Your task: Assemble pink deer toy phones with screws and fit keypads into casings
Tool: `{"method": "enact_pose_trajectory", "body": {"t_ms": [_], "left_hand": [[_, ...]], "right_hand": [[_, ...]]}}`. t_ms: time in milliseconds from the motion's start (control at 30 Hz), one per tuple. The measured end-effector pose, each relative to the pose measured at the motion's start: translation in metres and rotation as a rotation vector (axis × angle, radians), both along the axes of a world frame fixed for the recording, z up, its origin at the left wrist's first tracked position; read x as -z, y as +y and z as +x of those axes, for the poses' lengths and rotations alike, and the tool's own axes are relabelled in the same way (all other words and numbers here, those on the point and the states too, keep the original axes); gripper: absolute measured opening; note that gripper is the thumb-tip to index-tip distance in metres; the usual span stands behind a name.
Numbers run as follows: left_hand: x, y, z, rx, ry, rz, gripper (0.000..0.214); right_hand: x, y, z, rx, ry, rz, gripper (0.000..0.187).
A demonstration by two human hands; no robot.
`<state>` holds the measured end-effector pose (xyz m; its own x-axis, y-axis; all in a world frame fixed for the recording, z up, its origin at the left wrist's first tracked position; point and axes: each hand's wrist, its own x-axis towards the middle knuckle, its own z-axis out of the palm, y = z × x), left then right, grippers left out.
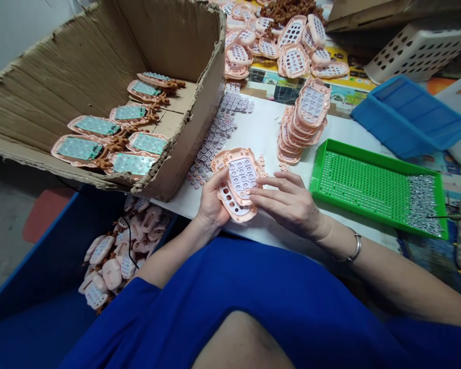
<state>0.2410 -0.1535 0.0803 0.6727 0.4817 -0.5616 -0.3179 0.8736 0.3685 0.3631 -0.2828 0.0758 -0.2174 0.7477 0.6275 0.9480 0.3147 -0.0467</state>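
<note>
My left hand is closed around the left edge of two pink plastic shells held one over the other. The upper pink shell has a pale lilac keypad seated in it. Beneath it, the lower shell shows rows of bare holes. My right hand reaches in from the right, fingers stretched out, its fingertips at the upper shell's right edge. Just behind the shells, small pink pieces lie on the white table top. A leaning stack of similar pink shells stands farther back.
On the left, a cardboard box holds shells with green circuit boards. Loose lilac keypads lie beside it. A green basket contains screws; a blue bin stands behind. More pink shells are heaped at the back. A blue crate sits low left.
</note>
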Motion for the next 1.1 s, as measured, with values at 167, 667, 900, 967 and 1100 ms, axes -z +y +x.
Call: {"method": "enact_pose_trajectory", "body": {"t_ms": [167, 667, 900, 967, 1100], "left_hand": [[0.000, 0.000, 0.001, -0.015, 0.017, -0.013, 0.018], [-0.006, 0.002, 0.000, 0.035, -0.108, -0.072, 0.040], [-0.006, 0.008, -0.015, 0.107, 0.031, -0.060, 0.032], [-0.008, 0.007, -0.016, 0.103, 0.040, -0.069, 0.034], [-0.007, 0.008, -0.018, 0.091, -0.008, -0.055, 0.038]], "right_hand": [[0.000, 0.000, 0.005, -0.022, -0.039, -0.012, 0.016], [-0.023, 0.013, 0.011, 0.014, -0.149, 0.129, 0.015], [-0.028, 0.053, 0.046, 0.309, -0.319, -0.103, 0.032], [-0.027, 0.072, 0.056, 0.409, -0.362, -0.252, 0.039], [-0.019, 0.099, 0.072, 0.458, -0.329, -0.378, 0.034]]}}
